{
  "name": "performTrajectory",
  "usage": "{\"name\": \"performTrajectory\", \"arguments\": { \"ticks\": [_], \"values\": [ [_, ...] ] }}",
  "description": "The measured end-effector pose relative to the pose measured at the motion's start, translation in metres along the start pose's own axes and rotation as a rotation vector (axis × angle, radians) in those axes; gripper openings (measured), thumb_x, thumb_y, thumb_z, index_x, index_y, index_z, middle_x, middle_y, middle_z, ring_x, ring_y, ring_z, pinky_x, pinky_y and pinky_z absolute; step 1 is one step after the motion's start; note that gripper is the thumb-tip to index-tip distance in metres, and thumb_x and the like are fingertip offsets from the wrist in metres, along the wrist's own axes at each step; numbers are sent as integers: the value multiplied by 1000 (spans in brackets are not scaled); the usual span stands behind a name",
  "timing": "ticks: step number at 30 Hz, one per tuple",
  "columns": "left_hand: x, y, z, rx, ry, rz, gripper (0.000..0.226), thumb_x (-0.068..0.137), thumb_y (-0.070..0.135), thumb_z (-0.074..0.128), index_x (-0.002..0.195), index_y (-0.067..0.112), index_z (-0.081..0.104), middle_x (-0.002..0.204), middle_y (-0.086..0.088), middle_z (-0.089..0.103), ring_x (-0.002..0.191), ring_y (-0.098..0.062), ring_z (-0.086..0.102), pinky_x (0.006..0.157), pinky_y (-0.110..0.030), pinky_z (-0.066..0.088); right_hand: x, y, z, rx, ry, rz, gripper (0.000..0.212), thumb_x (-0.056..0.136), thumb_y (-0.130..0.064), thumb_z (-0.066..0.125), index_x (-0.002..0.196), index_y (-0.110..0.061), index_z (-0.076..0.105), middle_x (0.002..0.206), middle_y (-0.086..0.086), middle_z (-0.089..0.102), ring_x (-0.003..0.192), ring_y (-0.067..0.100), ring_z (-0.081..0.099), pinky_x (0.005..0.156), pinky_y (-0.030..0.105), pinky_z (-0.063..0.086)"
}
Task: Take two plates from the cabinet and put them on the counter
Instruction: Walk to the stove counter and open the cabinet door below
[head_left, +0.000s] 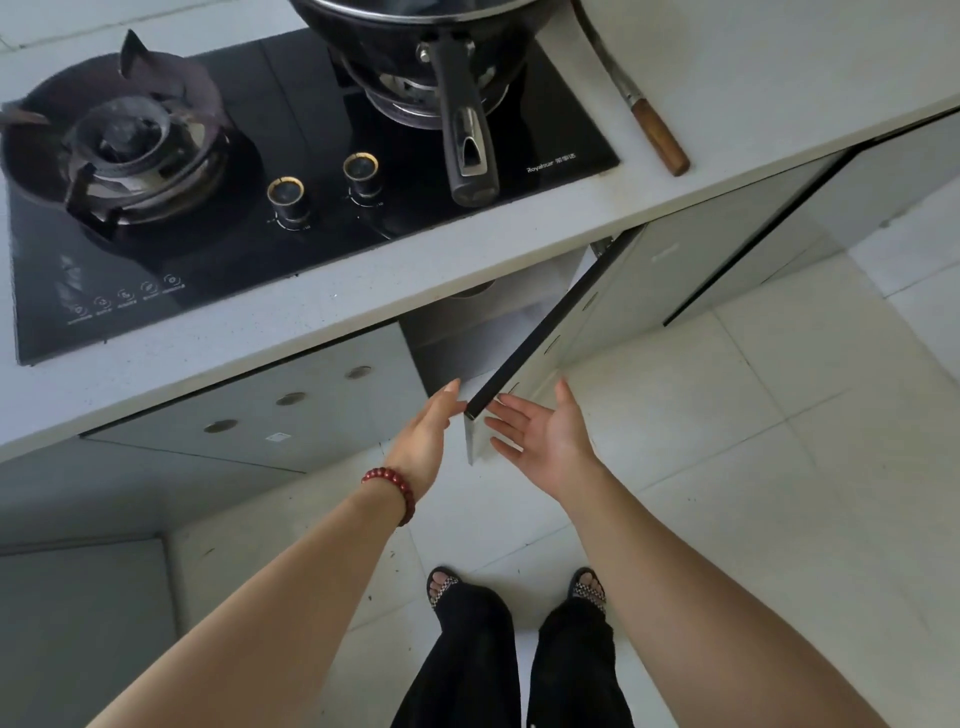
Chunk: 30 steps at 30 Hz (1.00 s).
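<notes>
The counter (519, 244) runs across the top, carrying a black hob (291, 182) with a wok (415, 31) on its right burner and a wood-handled tool (657, 132) just beside it. Under the counter the cabinet (467, 322) is open, its door (550, 322) swung out toward the person, dark top edge facing up. The inside is dim; something round shows high up at the opening, but whether it is the plates cannot be told, so they are most likely deeper in, out of sight. Both hands meet at the door's free corner. The left hand (426, 436), with a red bracelet (395, 488) on its wrist, has its fingers straight and together, tips touching or nearly touching the corner. The right hand (545, 436) is palm up, fingers spread, just beside the door's outer face, gripping nothing. To do this step well, I judge the door should swing fully wide first, then the person should crouch so the shelf is seen before reaching, and lift the plates with a hand under them, clear of the door edge.
</notes>
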<state>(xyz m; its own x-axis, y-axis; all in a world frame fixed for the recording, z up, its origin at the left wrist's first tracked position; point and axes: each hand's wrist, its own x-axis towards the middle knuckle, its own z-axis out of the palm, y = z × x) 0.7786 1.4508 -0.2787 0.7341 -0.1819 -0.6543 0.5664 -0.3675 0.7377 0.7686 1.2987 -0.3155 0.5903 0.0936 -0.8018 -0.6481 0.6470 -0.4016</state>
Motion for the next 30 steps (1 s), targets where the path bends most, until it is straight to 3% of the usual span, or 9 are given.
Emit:
{"name": "performTrajectory", "arguments": {
  "ticks": [10, 16, 23, 30],
  "values": [
    [-22, -4, 52, 7, 23, -46, 49, 66, 84, 20, 93, 55, 49, 136, 6, 50, 127, -19, 41, 109, -50, 27, -31, -10, -49, -103, 3, 30, 77, 90, -64, 16, 125, -7, 55, 122, 9, 62, 118, 25, 51, 98, 40, 38],
    [-30, -10, 92, 14, 22, -48, 68, 77, 76, 16, 132, 44, 40, 118, 14, 58, 124, -16, 44, 111, -51, 25, -49, -19, -91, -144, -1, 48, 77, 90, -65, 15, 122, -8, 55, 117, 8, 64, 114, 23, 53, 99, 41, 38],
    [-39, -7, 148, -19, 6, -62, 62, 85, 69, 16, 134, 39, 40, 123, 8, 61, 125, -19, 45, 110, -53, 23, -71, -37, -143, -245, 33, 37, 72, 93, -59, 13, 122, -8, 56, 111, 7, 67, 113, 23, 55, 90, 39, 41],
    [-43, 1, 206, -66, -45, -90, 59, 88, 64, 17, 135, 36, 39, 129, 5, 58, 127, -20, 43, 112, -50, 21, -89, -55, -197, -304, 49, -11, 70, 93, -60, 11, 120, -14, 57, 115, 2, 66, 114, 18, 54, 103, 44, 35]
  ]
}}
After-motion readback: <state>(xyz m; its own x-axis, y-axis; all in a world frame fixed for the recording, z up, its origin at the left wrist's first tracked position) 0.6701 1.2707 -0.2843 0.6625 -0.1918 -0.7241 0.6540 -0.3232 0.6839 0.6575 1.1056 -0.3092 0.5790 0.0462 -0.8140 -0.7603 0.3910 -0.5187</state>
